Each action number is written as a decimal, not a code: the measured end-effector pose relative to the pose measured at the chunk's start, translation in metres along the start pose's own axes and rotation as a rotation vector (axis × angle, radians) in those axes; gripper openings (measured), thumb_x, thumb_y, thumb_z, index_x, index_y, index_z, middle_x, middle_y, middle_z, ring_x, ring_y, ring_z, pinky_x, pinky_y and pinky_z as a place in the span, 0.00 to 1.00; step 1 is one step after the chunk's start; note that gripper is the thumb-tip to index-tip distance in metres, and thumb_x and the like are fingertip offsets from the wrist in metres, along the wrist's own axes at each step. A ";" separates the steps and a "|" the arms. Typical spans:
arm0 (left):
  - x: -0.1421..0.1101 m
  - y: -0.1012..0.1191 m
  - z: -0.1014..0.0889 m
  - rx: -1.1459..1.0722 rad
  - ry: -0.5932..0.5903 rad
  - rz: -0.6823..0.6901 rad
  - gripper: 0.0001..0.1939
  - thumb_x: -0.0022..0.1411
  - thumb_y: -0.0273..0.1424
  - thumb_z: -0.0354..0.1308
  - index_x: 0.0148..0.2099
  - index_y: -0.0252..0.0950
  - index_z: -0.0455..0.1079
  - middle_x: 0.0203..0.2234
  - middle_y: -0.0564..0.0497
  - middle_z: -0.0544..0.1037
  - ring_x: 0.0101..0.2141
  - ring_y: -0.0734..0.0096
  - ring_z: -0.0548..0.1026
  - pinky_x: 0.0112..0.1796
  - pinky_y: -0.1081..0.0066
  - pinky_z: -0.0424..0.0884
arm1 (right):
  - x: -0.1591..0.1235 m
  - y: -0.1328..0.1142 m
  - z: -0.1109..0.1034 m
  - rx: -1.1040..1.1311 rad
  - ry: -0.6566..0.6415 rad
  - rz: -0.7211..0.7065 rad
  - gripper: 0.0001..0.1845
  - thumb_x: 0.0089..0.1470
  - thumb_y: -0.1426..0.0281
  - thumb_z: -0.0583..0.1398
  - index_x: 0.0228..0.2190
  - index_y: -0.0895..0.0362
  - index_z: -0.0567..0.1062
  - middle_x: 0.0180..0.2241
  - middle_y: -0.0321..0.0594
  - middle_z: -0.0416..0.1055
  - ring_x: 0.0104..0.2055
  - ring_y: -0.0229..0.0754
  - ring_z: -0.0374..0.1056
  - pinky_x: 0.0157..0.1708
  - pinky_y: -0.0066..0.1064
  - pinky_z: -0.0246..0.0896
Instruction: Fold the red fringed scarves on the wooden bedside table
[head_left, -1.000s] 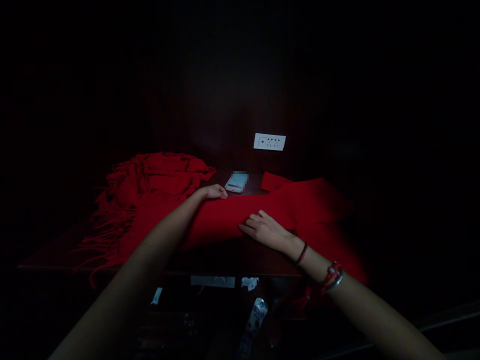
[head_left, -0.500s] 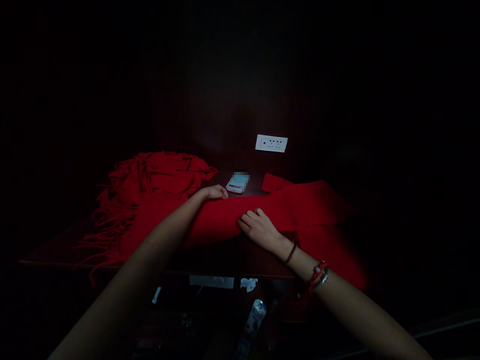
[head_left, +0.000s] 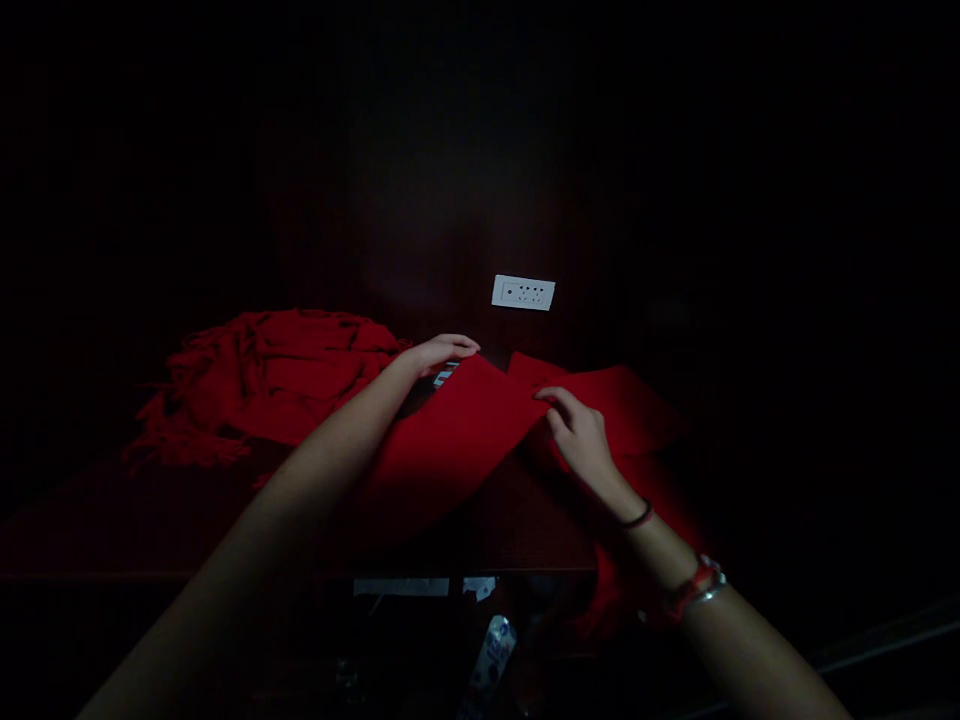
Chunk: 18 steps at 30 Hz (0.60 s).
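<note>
A red fringed scarf (head_left: 442,450) is stretched between my two hands, partly raised off the dark table. My left hand (head_left: 444,352) grips its far edge, fingers closed over the cloth. Closer to the right, my right hand (head_left: 576,425) pinches the near edge between thumb and fingers. Beyond my right hand, more red cloth (head_left: 622,395) lies flat and hangs down over the table's front. Just behind the raised scarf a phone (head_left: 445,375) shows only in part, mostly covered by my left hand and the cloth.
A heap of red fringed cloth (head_left: 300,360) lies at the back left of the dark table (head_left: 112,530). A white socket plate (head_left: 523,292) is on the wall behind. Below the table edge are pale paper pieces (head_left: 405,587) and a blue-patterned object (head_left: 491,650). The surroundings are very dark.
Both hands have taken hold of the scarf and lifted it; my right hand has moved right and up. The scarf's fringed left part has been drawn away from the heap, and the phone is now mostly hidden.
</note>
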<state>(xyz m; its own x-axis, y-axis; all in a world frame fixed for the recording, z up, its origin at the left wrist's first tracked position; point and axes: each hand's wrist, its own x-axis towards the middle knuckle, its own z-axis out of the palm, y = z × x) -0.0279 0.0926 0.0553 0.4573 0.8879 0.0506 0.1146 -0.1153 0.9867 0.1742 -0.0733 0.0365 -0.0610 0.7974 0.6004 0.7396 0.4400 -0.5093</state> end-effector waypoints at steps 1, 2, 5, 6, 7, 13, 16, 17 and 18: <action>0.010 0.015 0.011 -0.043 -0.008 0.054 0.09 0.49 0.26 0.55 0.36 0.33 0.66 0.25 0.54 0.70 0.24 0.80 0.66 0.28 0.77 0.62 | 0.003 0.003 -0.010 0.130 0.054 0.110 0.15 0.46 0.75 0.47 0.35 0.58 0.68 0.20 0.35 0.68 0.20 0.34 0.62 0.23 0.26 0.56; 0.020 0.030 0.024 -0.073 -0.017 0.107 0.10 0.49 0.25 0.55 0.37 0.32 0.66 0.25 0.54 0.70 0.24 0.80 0.66 0.29 0.76 0.62 | 0.006 0.007 -0.021 0.261 0.111 0.206 0.14 0.45 0.74 0.47 0.34 0.58 0.68 0.16 0.32 0.65 0.17 0.33 0.60 0.20 0.25 0.54; 0.054 0.073 0.073 -0.088 -0.039 0.265 0.10 0.50 0.25 0.54 0.38 0.30 0.66 0.27 0.52 0.71 0.25 0.79 0.68 0.31 0.75 0.64 | 0.013 0.024 -0.052 0.564 0.350 0.370 0.11 0.40 0.72 0.50 0.29 0.59 0.67 0.12 0.29 0.60 0.13 0.32 0.56 0.16 0.23 0.50; 0.065 0.085 0.092 -0.067 -0.036 0.319 0.11 0.50 0.24 0.53 0.39 0.30 0.66 0.28 0.51 0.72 0.27 0.78 0.69 0.32 0.74 0.64 | 0.013 0.031 -0.062 0.596 0.439 0.405 0.10 0.39 0.72 0.51 0.28 0.59 0.67 0.11 0.29 0.60 0.13 0.31 0.56 0.16 0.22 0.50; 0.075 0.096 0.112 -0.038 -0.036 0.363 0.12 0.51 0.23 0.52 0.40 0.30 0.66 0.31 0.49 0.73 0.29 0.77 0.70 0.34 0.73 0.65 | 0.014 0.040 -0.071 0.583 0.524 0.442 0.11 0.39 0.72 0.51 0.28 0.59 0.68 0.11 0.29 0.59 0.13 0.31 0.56 0.16 0.22 0.50; 0.113 0.097 0.210 0.476 -0.294 0.443 0.31 0.47 0.17 0.50 0.56 0.30 0.52 0.53 0.45 0.59 0.50 0.73 0.61 0.46 0.78 0.58 | 0.002 0.089 -0.092 -0.297 0.554 0.585 0.17 0.48 0.67 0.47 0.34 0.63 0.69 0.25 0.45 0.68 0.27 0.42 0.65 0.24 0.29 0.55; 0.120 0.061 0.217 0.806 -0.309 0.302 0.32 0.50 0.26 0.52 0.58 0.32 0.49 0.54 0.45 0.56 0.51 0.67 0.59 0.47 0.75 0.57 | -0.006 0.097 -0.081 -0.655 0.317 0.634 0.17 0.49 0.69 0.48 0.38 0.65 0.67 0.32 0.53 0.68 0.32 0.46 0.66 0.26 0.31 0.56; 0.121 0.048 0.213 0.850 -0.300 0.263 0.32 0.51 0.30 0.53 0.58 0.32 0.49 0.54 0.44 0.57 0.51 0.65 0.59 0.47 0.73 0.57 | -0.008 0.096 -0.077 -0.712 0.274 0.645 0.17 0.49 0.70 0.48 0.39 0.65 0.66 0.33 0.53 0.67 0.32 0.46 0.66 0.26 0.31 0.56; 0.121 0.036 0.206 0.870 -0.298 0.233 0.31 0.51 0.33 0.53 0.57 0.32 0.51 0.54 0.43 0.58 0.51 0.63 0.59 0.47 0.72 0.57 | -0.010 0.094 -0.073 -0.751 0.249 0.651 0.17 0.50 0.71 0.48 0.40 0.64 0.66 0.34 0.52 0.67 0.33 0.46 0.66 0.26 0.31 0.56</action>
<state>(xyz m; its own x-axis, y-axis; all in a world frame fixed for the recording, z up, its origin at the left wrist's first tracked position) 0.2136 0.1045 0.0650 0.7440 0.6644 0.0714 0.5544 -0.6733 0.4892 0.2937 -0.0700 0.0278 0.5799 0.6433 0.4999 0.8137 -0.4882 -0.3157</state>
